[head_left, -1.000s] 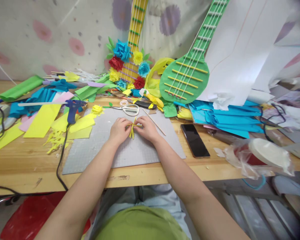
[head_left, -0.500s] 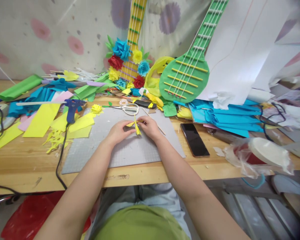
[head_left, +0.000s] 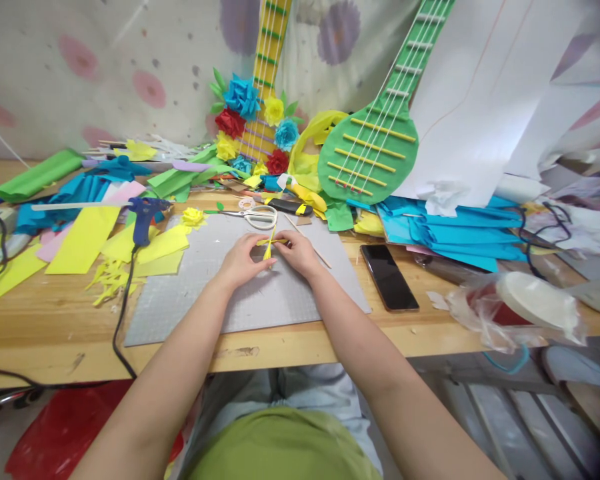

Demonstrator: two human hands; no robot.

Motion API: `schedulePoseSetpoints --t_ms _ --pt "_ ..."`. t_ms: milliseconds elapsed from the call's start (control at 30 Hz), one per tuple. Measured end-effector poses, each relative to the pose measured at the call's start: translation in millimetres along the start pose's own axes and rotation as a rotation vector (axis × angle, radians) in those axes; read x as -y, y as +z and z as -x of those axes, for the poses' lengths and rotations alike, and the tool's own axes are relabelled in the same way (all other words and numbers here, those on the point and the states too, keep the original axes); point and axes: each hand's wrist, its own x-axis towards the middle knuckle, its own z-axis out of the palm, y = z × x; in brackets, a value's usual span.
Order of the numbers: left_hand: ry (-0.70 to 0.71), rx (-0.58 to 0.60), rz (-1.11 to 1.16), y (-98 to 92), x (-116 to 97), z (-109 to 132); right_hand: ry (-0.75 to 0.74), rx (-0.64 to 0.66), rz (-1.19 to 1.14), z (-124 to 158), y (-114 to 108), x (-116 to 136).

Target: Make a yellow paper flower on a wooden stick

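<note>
Both my hands meet over the grey cutting mat (head_left: 190,300) on the wooden table. My left hand (head_left: 241,261) and my right hand (head_left: 299,252) each pinch a small bundle of yellow paper strips (head_left: 269,245) between the fingertips. The strips cross each other and stick out up and down between the two hands. White-handled scissors (head_left: 257,216) lie just beyond my fingers on the mat's far edge. A thin wooden stick (head_left: 322,257) lies to the right of my right hand.
A blue glue gun (head_left: 143,221) with a black cord lies left of the mat among yellow paper sheets (head_left: 83,239). A black phone (head_left: 389,276) lies to the right. Paper guitars (head_left: 369,155), paper flowers (head_left: 243,98), blue paper (head_left: 455,233) and a bagged tape roll (head_left: 533,303) crowd the back and right.
My hands have kept turning the yellow strip bundle. The strips hung down toward me a second ago; now they sit higher between my fingertips, and both hands have shifted slightly away from me.
</note>
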Motion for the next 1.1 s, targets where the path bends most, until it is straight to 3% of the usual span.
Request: schedulePoseSetpoints --t_ms 467,733,1100 --pt "0.015 0.101 0.118 -3.1 7.3 0.3 0.091 0.014 -0.136 -4.7 1.1 -4.7" --pt "-0.031 0.049 0.058 2.3 6.2 1.2 0.101 0.074 -0.019 -3.3 -0.3 -1.1" --pt "0.025 0.089 0.000 -1.5 0.9 3.3 0.095 0.065 0.006 -2.5 -0.4 0.9"
